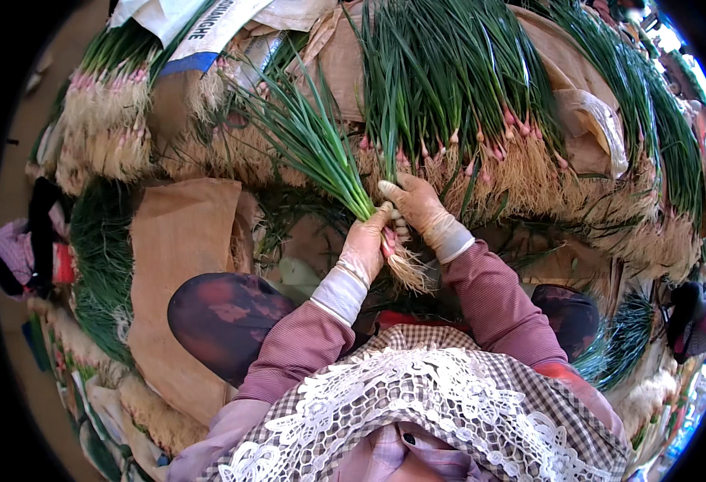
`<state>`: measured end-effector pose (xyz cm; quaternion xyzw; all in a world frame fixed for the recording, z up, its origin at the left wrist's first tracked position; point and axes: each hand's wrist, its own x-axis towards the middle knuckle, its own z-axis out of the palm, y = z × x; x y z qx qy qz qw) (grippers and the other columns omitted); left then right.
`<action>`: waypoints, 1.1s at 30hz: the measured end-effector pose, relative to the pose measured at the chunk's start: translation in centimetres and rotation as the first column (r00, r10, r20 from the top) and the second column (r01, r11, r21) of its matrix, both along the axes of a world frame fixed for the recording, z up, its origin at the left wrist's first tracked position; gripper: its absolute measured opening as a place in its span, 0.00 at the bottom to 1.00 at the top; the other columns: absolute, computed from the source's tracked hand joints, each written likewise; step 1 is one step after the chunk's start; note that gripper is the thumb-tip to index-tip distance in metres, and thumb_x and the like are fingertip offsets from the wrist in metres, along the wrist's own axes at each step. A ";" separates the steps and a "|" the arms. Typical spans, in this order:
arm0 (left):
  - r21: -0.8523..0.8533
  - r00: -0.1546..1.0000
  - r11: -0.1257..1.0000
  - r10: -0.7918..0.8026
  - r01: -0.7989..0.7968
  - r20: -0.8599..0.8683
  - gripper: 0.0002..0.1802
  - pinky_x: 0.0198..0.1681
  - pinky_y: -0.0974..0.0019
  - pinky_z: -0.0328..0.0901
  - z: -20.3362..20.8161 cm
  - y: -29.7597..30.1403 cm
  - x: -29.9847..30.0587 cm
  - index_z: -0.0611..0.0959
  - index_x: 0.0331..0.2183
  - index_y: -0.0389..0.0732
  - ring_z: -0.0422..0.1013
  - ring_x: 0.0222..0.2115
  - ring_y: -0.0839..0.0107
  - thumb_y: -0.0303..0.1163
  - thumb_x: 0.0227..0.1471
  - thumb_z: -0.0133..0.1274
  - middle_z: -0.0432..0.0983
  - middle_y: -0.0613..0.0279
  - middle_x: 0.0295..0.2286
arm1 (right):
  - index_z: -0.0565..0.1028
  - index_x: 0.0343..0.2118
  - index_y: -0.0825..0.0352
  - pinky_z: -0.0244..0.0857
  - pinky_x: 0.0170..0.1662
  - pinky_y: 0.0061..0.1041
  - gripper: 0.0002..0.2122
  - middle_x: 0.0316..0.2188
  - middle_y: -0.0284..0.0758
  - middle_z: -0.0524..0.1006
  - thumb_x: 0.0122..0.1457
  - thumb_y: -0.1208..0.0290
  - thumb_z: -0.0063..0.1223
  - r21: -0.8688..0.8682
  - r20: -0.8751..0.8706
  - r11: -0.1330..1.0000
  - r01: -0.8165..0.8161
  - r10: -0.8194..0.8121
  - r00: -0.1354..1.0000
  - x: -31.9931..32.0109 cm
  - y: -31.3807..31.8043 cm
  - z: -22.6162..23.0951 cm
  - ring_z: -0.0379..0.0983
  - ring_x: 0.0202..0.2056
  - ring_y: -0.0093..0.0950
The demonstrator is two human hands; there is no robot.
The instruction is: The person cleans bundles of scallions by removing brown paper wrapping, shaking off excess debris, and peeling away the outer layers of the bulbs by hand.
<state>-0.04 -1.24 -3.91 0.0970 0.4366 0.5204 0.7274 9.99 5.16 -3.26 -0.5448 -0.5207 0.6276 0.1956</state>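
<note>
My left hand (365, 247), in a pale glove, is closed around a bunch of spring onions (333, 165). Their green leaves fan out toward the upper left; pink bulbs and pale stringy roots (408, 269) hang out below the fist. Right beside it, my gloved right hand (419, 210) has its thumb and curled fingers on green spring onion stalks (390, 149) at the near edge of the big pile. The fingers of the two hands almost meet, and part of the grip is hidden there.
A long row of spring onions (457, 72) lies across the far side, roots toward me. Brown sacking (180, 249) lies left of my knee, beside loose greens (100, 265). White and blue sacks (216, 32) lie at the far left. Other people (698, 321) are at both edges.
</note>
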 end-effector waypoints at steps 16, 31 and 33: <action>0.001 0.972 0.998 0.068 -0.070 0.224 0.12 0.26 0.66 0.67 -1.0 0.2 -2.4 0.72 0.34 0.35 0.68 0.19 0.70 0.33 0.49 0.43 0.70 0.61 0.19 | 0.71 0.32 0.58 0.61 0.34 0.32 0.14 0.27 0.41 0.72 0.48 0.55 0.43 0.348 0.726 0.855 -0.384 0.013 0.687 3.9 -0.6 -1.2 0.69 0.31 0.38; 0.137 0.973 0.980 -0.165 0.143 0.163 0.16 0.30 0.68 0.65 -2.2 0.4 -2.0 0.72 0.36 0.33 0.69 0.28 0.67 0.35 0.51 0.38 0.71 0.55 0.30 | 0.69 0.23 0.63 0.59 0.24 0.23 0.12 0.15 0.34 0.68 0.51 0.60 0.38 0.382 0.390 0.785 -0.487 0.341 0.856 4.6 -1.4 1.3 0.65 0.19 0.24; 0.071 0.981 0.992 -0.113 0.103 0.157 0.15 0.30 0.67 0.65 -1.2 0.3 -1.3 0.73 0.34 0.34 0.69 0.27 0.68 0.36 0.51 0.38 0.71 0.56 0.29 | 0.69 0.24 0.66 0.53 0.17 0.17 0.13 0.12 0.27 0.64 0.53 0.61 0.36 0.117 0.076 0.985 -0.125 0.117 0.990 5.5 1.0 -0.3 0.58 0.14 0.20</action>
